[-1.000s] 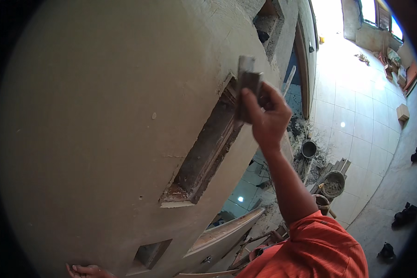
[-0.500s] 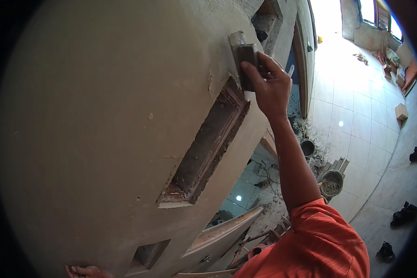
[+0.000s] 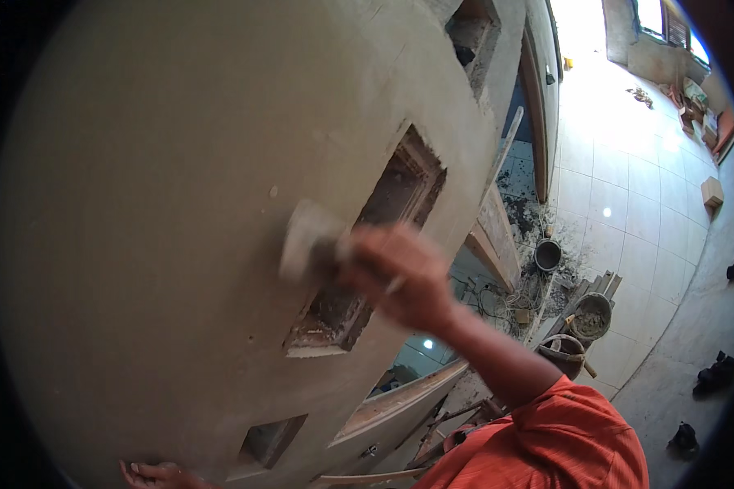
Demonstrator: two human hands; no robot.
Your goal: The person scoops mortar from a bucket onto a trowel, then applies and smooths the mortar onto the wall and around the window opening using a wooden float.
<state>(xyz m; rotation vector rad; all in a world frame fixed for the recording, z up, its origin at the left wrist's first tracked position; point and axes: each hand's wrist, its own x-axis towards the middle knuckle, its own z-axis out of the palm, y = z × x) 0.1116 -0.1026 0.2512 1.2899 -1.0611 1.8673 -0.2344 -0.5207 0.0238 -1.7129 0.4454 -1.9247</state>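
My right hand (image 3: pixel 395 273), blurred by motion, grips a flat pale smoothing tool (image 3: pixel 310 236) against the plastered wall (image 3: pixel 155 204). It is just left of and over a tall recess (image 3: pixel 395 183) with rough, chipped edges, hiding part of it. My left hand (image 3: pixel 159 473) is at the bottom left by the wall, fingers loosely curved and apart, with nothing visible in them; it is partly cut off by the frame. A small square recess (image 3: pixel 261 444) sits to the right of my left hand.
An upper recess (image 3: pixel 473 45) and a doorway frame (image 3: pixel 532 114) are along the wall. On the tiled floor (image 3: pixel 632 228) are a black bucket (image 3: pixel 547 254), a bucket of mortar (image 3: pixel 589 318), boards, rubble and cables. Dark objects (image 3: pixel 714 376) lie at the far right, near a wooden block (image 3: pixel 710 191).
My right hand and tool have swept down and left, from the top of the tall recess to its middle left side. My left hand stays near the bottom left.
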